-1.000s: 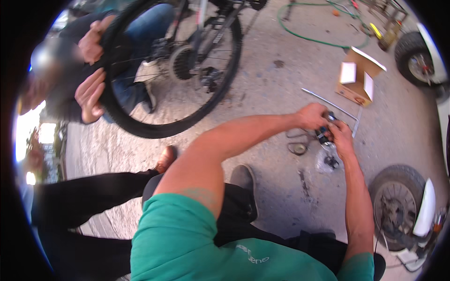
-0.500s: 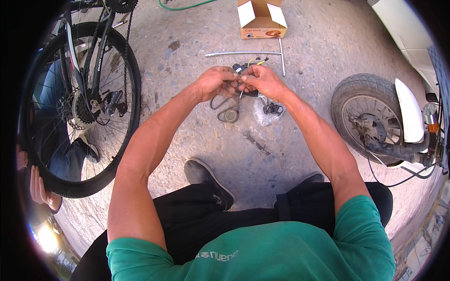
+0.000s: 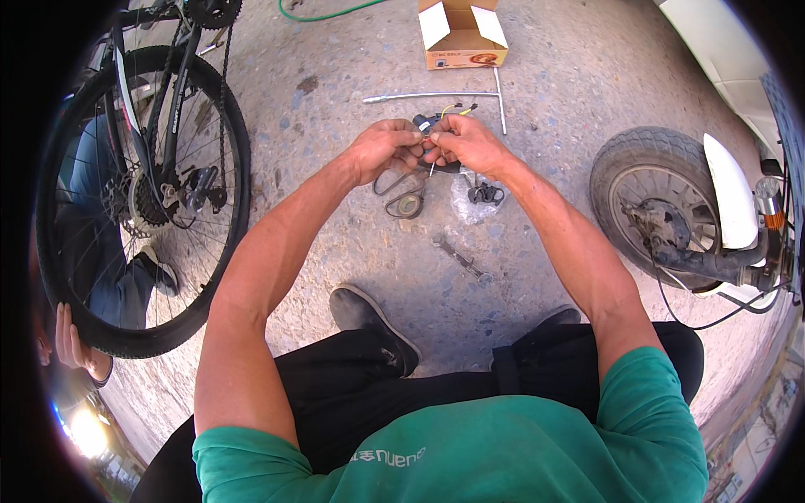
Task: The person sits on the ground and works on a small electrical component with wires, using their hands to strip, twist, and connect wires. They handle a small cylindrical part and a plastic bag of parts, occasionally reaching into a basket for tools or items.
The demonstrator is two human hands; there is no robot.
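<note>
My left hand [image 3: 389,147] and my right hand [image 3: 466,144] meet over the ground, fingertips nearly touching. Both are closed in a pinch on thin wire, reddish where it shows between the fingers; its exact ends are hidden. Just behind them lies a dark part [image 3: 422,124] with yellow wires [image 3: 453,110] ending in black connectors. Below my left hand rests a roll of tape [image 3: 407,205] beside a dark loop of strap or tape. A clear plastic bag [image 3: 471,204] with a black coiled piece lies below my right hand.
A T-handle wrench [image 3: 436,95] and an open cardboard box [image 3: 466,59] lie beyond my hands. Nearer me is a spanner [image 3: 463,258]. At left stands a bicycle wheel [image 3: 243,168], its tyre touched by another person's hand [image 3: 74,339]. A vehicle wheel [image 3: 616,159] is at right.
My hands stay together in nearly the same place, with small finger shifts. The bicycle wheel and the other person's hand have shifted slightly. The whole view has moved a little.
</note>
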